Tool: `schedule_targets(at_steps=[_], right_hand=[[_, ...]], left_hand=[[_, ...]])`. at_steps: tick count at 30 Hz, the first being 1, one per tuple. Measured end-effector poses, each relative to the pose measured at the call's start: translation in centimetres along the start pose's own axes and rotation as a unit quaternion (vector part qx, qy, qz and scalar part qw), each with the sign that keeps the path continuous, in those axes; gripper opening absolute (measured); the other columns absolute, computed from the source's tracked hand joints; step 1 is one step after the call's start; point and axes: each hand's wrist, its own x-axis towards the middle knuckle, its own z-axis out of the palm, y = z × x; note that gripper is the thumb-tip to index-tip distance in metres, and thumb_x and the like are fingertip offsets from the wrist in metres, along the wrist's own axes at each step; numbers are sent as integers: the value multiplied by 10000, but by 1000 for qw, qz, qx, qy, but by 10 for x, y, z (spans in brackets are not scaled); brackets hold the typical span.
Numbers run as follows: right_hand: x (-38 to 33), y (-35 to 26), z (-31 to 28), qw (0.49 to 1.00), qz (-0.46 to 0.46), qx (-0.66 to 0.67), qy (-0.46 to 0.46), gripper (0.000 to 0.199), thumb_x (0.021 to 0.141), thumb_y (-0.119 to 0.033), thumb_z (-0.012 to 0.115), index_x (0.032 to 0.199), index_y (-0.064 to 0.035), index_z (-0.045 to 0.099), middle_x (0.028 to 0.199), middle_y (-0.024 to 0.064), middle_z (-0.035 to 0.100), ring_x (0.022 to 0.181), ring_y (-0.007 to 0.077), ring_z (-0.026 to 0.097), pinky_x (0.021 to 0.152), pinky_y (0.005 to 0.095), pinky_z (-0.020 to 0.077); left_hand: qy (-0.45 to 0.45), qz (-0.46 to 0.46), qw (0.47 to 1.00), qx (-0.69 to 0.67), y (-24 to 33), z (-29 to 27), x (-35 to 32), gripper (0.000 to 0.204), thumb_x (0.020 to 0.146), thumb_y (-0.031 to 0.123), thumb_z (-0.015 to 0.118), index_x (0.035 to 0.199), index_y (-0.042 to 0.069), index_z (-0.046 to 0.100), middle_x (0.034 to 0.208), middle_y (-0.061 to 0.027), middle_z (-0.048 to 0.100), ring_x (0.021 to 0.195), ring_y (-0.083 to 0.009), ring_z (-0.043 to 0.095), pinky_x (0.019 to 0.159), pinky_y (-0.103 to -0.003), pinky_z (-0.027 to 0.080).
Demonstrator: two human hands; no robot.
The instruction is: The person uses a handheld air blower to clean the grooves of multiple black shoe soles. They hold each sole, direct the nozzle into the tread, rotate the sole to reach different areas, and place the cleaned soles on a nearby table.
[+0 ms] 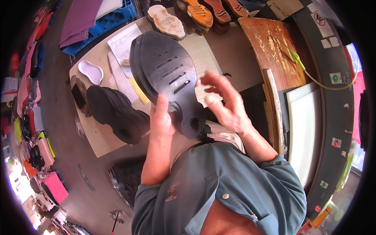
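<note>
- Head view: left hand (161, 119) grips black sole stack (168, 78) near its heel; right hand (227, 103), fingers spread, touches stack's right edge.
- Risk: pinch is low, so top sole may slide off onto table (231, 51).

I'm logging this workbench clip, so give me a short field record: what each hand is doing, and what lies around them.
left hand: grips a stack of black sole cut-outs near the heel end
right hand: fingers spread, touching the stack's right edge
left of hands: fanned pile of black soles on the table
far edge: worn brown sole shapes
also there: white sole piece, papers
</note>
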Motion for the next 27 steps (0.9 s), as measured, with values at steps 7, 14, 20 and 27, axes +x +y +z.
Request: schedule_targets(at_steps=[7, 14, 20, 27], right_hand=[[44, 19, 6, 962, 82, 258, 34, 1059, 874, -300, 924, 1643, 96, 314, 1619, 219, 466, 1485, 262, 465, 1250, 382, 356], [39, 31, -23, 865, 126, 483, 47, 623, 962, -140, 833, 1481, 48, 545, 1359, 125, 696, 1236, 181, 655, 1097, 353, 514], [28, 30, -43, 877, 87, 463, 96, 306, 1068, -114, 700, 1347, 5, 660, 1253, 79, 749, 1141, 156, 692, 1037, 346, 546], [20, 35, -58, 837, 82, 528, 119, 235, 1139, -171, 588, 1307, -51, 701, 1247, 10, 751, 1142, 102, 669, 1029, 299, 518]], left_hand=[[87, 44, 980, 174, -23, 30, -3, 450, 1119, 232, 627, 1464, -52, 570, 1386, -114, 667, 1226, -174, 630, 1062, -328, 490], [140, 12, 971, 193, -36, 47, -3, 432, 1118, 226, 603, 1438, -62, 563, 1383, -172, 667, 1238, -231, 660, 1079, -371, 518], [177, 120, 971, 103, -54, 71, 8, 316, 1043, 49, 715, 1348, -25, 678, 1279, -83, 732, 1103, -147, 676, 1009, -320, 522], [171, 143, 973, 64, -61, 78, 10, 317, 1022, 25, 729, 1335, -17, 693, 1283, -95, 743, 1117, -172, 699, 1015, -340, 540]])
